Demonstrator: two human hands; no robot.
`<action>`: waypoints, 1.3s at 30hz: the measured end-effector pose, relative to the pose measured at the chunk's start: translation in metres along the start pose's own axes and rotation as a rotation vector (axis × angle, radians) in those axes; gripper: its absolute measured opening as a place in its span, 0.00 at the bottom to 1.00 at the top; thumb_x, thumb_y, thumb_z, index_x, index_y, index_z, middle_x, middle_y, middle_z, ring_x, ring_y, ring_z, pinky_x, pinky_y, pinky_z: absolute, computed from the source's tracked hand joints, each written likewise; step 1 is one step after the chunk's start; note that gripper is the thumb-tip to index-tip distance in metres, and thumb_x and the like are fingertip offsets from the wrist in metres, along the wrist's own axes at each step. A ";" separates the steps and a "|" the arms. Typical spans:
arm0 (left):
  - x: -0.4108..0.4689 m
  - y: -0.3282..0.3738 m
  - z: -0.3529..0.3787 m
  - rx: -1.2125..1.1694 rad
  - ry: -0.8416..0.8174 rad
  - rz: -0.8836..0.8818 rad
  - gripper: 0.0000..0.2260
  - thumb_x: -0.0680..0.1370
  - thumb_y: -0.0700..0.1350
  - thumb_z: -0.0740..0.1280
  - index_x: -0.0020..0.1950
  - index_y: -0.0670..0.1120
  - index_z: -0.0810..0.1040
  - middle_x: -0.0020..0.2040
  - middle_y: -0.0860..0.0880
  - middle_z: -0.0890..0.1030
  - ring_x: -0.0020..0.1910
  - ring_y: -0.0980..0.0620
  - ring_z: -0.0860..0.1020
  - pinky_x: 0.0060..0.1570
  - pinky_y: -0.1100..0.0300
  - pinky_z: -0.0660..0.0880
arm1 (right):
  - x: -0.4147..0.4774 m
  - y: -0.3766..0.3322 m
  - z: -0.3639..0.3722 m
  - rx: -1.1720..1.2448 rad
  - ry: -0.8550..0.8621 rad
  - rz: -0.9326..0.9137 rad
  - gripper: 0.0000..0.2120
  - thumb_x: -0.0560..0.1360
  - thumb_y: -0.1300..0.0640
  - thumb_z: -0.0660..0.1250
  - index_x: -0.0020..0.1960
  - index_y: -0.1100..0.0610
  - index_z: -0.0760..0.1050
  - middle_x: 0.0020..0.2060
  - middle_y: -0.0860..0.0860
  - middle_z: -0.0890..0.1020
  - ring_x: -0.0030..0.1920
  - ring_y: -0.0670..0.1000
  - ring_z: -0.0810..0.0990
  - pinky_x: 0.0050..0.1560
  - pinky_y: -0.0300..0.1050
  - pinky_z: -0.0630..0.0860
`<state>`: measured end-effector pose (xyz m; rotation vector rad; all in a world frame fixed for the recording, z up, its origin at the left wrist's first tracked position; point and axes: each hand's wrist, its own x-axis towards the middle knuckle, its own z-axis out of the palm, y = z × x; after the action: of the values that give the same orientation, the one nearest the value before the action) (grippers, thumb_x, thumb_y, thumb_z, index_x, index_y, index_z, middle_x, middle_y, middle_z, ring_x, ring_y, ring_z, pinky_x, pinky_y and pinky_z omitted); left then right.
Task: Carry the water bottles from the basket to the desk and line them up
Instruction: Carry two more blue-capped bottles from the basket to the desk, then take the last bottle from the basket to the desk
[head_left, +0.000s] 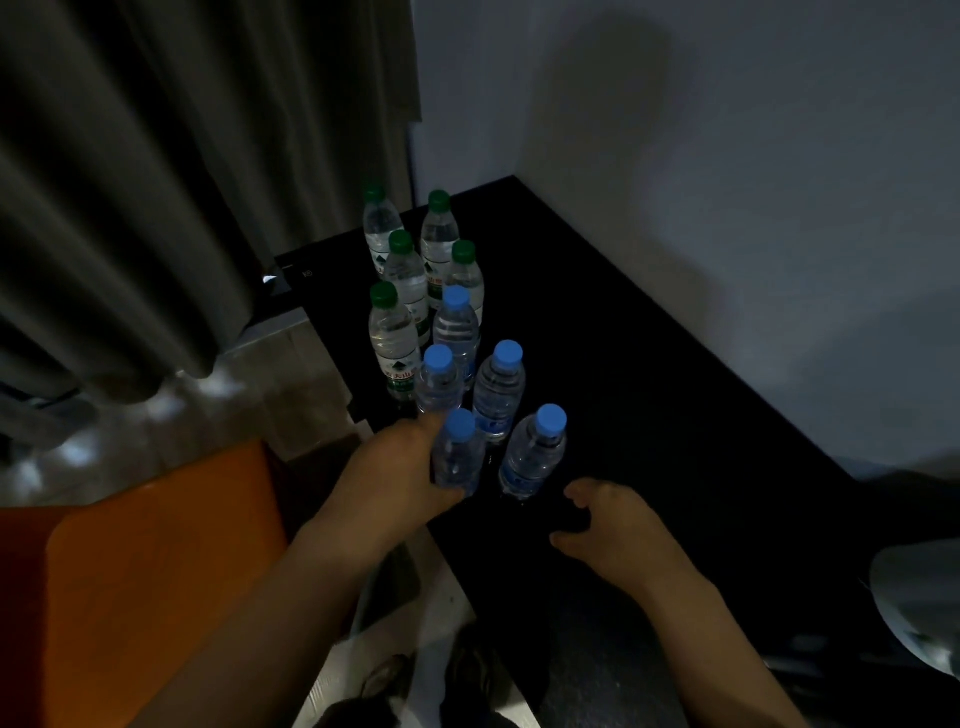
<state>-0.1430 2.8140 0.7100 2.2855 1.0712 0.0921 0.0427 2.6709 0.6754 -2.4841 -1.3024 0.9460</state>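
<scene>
While the left hand (400, 467) grips a blue-capped bottle (457, 457), the right hand (613, 525) hovers nearby, unclenched.

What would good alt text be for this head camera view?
Ten water bottles stand in two rough rows on a dark desk, five green-capped behind five blue-capped. The left hand grips the nearest blue-capped bottle; the right hand hovers open beside another. Grey curtain at left.
</scene>
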 end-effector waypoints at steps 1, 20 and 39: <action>-0.002 -0.003 -0.001 0.005 -0.009 -0.025 0.34 0.69 0.50 0.75 0.71 0.49 0.64 0.64 0.48 0.74 0.62 0.51 0.74 0.59 0.59 0.72 | -0.002 -0.002 0.000 0.006 0.004 0.012 0.31 0.71 0.50 0.72 0.71 0.53 0.67 0.64 0.51 0.74 0.62 0.49 0.74 0.60 0.40 0.72; -0.032 0.008 0.016 0.190 -0.524 0.474 0.19 0.73 0.49 0.70 0.62 0.44 0.73 0.58 0.46 0.77 0.55 0.49 0.76 0.55 0.54 0.76 | -0.154 -0.043 0.055 0.103 0.313 0.564 0.20 0.70 0.51 0.71 0.60 0.54 0.76 0.54 0.53 0.81 0.54 0.54 0.79 0.53 0.49 0.76; -0.281 0.179 0.152 0.443 -0.819 1.249 0.17 0.71 0.51 0.70 0.57 0.48 0.75 0.54 0.51 0.78 0.50 0.51 0.77 0.47 0.58 0.75 | -0.482 0.002 0.197 0.478 0.769 1.238 0.17 0.74 0.49 0.66 0.61 0.52 0.75 0.54 0.47 0.81 0.54 0.47 0.77 0.51 0.41 0.73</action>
<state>-0.1643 2.4494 0.7366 2.5945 -0.8599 -0.5786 -0.2763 2.2636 0.7387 -2.5946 0.6995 0.2323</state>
